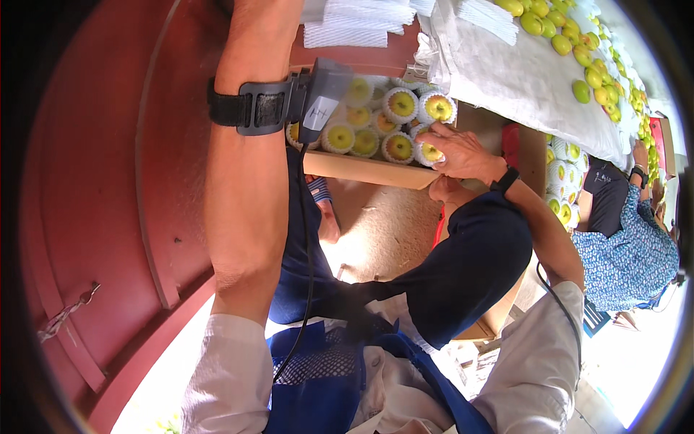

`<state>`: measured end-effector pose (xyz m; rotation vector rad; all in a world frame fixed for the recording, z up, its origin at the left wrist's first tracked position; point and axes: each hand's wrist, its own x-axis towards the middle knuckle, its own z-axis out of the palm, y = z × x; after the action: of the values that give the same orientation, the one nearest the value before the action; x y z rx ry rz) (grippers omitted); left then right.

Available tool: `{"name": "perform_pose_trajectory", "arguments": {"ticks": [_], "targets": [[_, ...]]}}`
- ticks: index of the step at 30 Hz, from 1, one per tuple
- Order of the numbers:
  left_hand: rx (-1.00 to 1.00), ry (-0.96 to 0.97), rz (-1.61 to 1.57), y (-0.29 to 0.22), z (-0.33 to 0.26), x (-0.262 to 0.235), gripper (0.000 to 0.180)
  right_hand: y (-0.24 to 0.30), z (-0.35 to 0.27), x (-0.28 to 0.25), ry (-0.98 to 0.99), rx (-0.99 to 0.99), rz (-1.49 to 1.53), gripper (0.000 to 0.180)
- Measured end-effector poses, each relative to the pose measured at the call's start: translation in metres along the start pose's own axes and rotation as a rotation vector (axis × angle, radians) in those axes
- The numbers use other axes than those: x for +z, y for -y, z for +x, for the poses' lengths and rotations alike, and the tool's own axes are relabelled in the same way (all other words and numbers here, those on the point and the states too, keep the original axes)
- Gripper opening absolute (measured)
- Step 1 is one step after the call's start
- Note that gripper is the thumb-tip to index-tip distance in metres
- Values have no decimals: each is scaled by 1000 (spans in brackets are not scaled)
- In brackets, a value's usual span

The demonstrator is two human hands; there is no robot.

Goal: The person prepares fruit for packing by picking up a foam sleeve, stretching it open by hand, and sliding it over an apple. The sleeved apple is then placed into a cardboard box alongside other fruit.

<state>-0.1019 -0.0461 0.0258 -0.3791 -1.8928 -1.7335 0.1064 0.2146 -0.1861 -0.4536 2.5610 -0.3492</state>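
A shallow cardboard box in front of me holds several yellow-green apples, each wrapped in a white foam net. My right hand reaches to the box's near right corner. Its fingers are curled round a netted apple there. Close by sit another netted apple at the right side and one more beside it. My left forearm, with a black strap and a device on it, stretches up past the box's left end. The left hand lies beyond the upper edge, out of sight.
White foam nets lie stacked behind the box. Loose green apples spread over a white sheet at upper right. A co-worker in a blue patterned shirt sits at right, near more netted apples. A red metal panel stands left.
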Motion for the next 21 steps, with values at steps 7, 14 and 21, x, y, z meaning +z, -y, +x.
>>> {"name": "perform_pose_trajectory", "arguments": {"ticks": [7,14,21], "targets": [[24,42,-23,-7,-15,12,26,-20,-13,11,-66,-29,142,59],[-126,149,127,-39,-27,2,30,-23,-16,21,-2,-2,130,66],[-92,55,-75,-14,-14,11,25,-16,-38,-3,-121,-62,162,68]]}}
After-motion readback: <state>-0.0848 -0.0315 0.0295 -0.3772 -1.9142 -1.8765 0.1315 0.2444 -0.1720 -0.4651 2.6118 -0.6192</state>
